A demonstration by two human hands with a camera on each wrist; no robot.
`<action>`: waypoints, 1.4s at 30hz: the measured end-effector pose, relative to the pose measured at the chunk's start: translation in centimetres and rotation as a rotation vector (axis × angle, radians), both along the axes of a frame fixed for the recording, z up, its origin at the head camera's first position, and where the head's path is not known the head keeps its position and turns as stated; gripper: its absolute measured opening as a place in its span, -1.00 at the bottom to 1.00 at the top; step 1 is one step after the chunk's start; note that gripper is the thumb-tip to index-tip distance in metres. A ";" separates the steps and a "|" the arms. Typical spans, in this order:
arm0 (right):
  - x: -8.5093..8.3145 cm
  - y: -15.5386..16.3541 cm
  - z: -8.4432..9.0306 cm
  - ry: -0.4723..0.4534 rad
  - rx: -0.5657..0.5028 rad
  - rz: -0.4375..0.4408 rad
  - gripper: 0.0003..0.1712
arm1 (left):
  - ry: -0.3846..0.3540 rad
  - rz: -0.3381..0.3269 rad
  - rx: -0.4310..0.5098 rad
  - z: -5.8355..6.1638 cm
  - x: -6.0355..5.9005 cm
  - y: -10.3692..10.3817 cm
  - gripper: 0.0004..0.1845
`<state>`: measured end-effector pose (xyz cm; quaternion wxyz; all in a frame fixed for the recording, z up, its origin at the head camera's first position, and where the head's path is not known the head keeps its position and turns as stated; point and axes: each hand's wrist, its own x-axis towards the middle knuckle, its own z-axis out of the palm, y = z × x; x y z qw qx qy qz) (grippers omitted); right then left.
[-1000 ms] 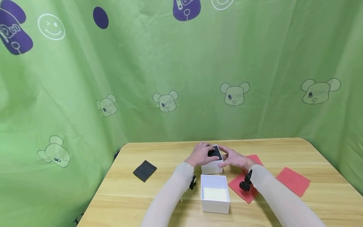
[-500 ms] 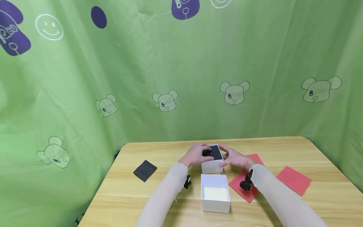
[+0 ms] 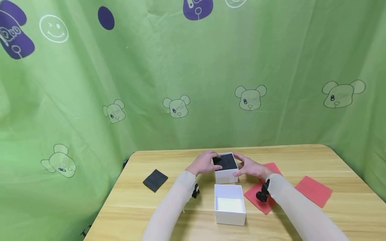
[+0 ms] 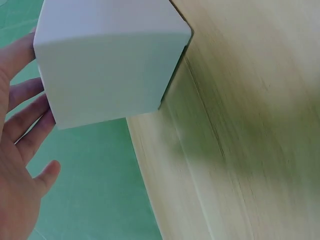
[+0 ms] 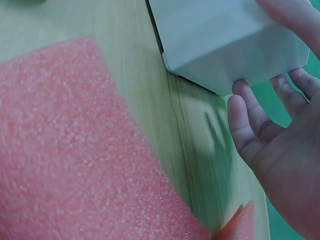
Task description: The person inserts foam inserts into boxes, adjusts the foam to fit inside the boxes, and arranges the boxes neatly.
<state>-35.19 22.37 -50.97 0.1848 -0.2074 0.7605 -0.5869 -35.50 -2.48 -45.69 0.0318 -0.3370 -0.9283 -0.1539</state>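
From overhead alone, black foam (image 3: 224, 162) fills the white box (image 3: 227, 176).

Before me: wooden worktop (image 3: 301, 154). Loose black foam square (image 3: 155, 179) at my left. Empty white box half (image 3: 230, 204) nearest me. Two red foam sheets (image 3: 313, 191) at my right, just apart. Green bear-print cloth backdrop (image 3: 181, 83) behind.

Head view looks forward and down across the worktop (image 3: 301, 157) — both wrist views sit close, sharing the white box (image 3: 227, 174).
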 end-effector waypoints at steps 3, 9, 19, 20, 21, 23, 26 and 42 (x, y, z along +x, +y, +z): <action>-0.1 0.0 0.1 0.000 0.004 -0.002 0.25 | 0.012 0.003 -0.038 0.1 0.0 -0.1 -0.47; -0.2 -0.1 -0.1 0.018 -0.008 0.011 0.24 | 0.022 -0.011 -0.076 0.3 0.0 -0.2 -0.46; -0.1 -0.2 -0.3 0.019 -0.009 0.023 0.23 | -0.037 -0.057 -0.032 -0.4 -0.2 0.4 -0.49; 0.0 -0.1 -0.3 0.021 -0.003 0.027 0.23 | -0.034 -0.062 -0.036 -0.6 -0.2 0.6 -0.50; 0.0 -0.1 -0.3 0.018 0.000 0.028 0.23 | -0.028 -0.067 -0.040 -0.7 -0.2 0.8 -0.50; 0.0 -0.1 -0.3 0.013 0.004 0.018 0.22 | -0.016 -0.074 -0.036 -0.8 -0.2 1.3 -0.50; 0.0 0.0 -0.3 0.027 0.017 0.014 0.21 | 0.008 -0.095 -0.037 -0.7 -0.3 2.0 -0.53; 0.0 -0.1 0.1 0.028 0.032 0.014 0.21 | 0.029 -0.133 -0.114 -0.4 -0.1 2.6 -0.56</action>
